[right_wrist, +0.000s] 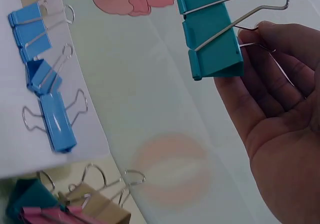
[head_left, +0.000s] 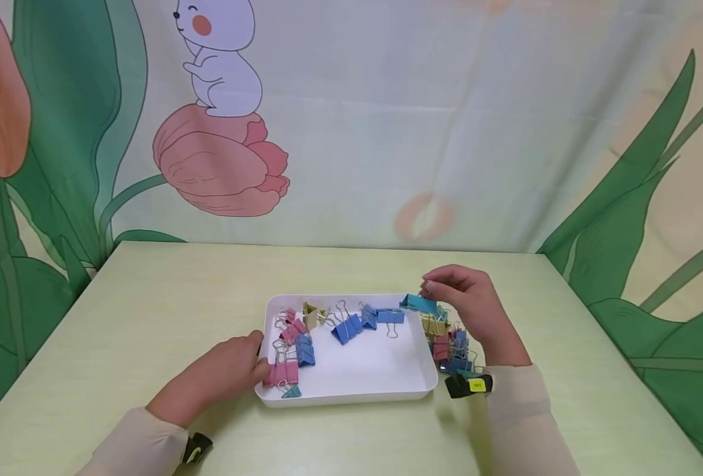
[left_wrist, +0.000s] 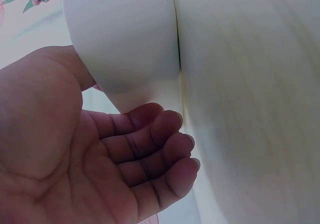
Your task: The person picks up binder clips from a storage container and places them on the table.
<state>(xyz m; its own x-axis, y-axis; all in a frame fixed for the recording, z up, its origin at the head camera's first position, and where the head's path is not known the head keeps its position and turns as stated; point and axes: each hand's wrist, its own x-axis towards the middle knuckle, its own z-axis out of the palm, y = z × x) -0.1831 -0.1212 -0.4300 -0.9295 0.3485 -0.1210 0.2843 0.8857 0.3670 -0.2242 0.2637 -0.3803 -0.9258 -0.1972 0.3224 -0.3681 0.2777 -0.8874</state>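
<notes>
My left hand [head_left: 232, 363] holds the white tray [head_left: 366, 370] by its left end, thumb at the rim. In the left wrist view its curled fingers [left_wrist: 165, 154] lie against the outside of the tray wall [left_wrist: 122, 39]. Over the tray's far right corner, my right hand [head_left: 470, 301] pinches a large teal binder clip [head_left: 419, 304] by a wire handle. The right wrist view shows this teal clip [right_wrist: 210, 34] raised, its other handle sticking out free. Blue binder clips [head_left: 347, 328] lie along the tray's far side.
Pink clips [head_left: 286, 373], another blue clip [head_left: 305, 350] and a small teal clip [head_left: 292, 392] lie at the tray's left end. A gold clip [head_left: 310, 316] sits near the far rim. Right of the tray, a mixed pile of binder clips [head_left: 441, 347] lies on the table [head_left: 209, 277].
</notes>
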